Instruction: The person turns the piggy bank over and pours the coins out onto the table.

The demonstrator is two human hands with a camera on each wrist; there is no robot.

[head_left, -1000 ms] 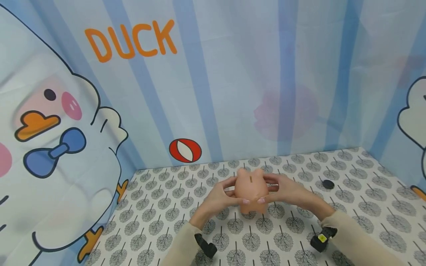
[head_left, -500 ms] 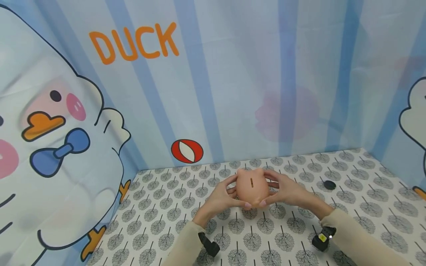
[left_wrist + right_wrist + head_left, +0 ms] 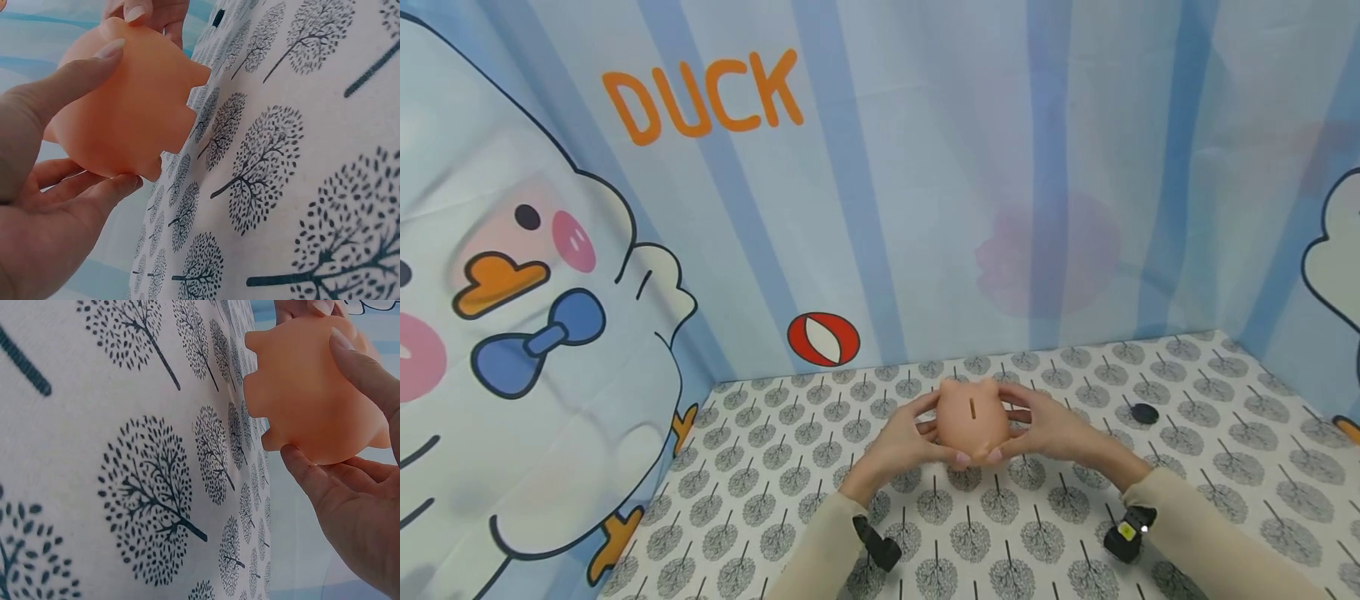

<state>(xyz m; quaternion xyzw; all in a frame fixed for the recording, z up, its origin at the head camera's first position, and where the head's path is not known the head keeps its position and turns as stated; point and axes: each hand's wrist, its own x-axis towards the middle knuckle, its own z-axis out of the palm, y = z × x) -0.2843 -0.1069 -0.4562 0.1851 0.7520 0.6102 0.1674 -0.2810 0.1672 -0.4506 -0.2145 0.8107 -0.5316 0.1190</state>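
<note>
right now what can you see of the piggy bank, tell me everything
The piggy bank is a smooth, peach-orange pig that looks like soft plastic or rubber, with a round body, two small ears, stubby legs and a dark coin slot on its back. It sits upright, slot up. The wrist views show its feet just above the tree-print tablecloth. The left hand and right hand grip its sides, thumbs meeting near its rear end.
</note>
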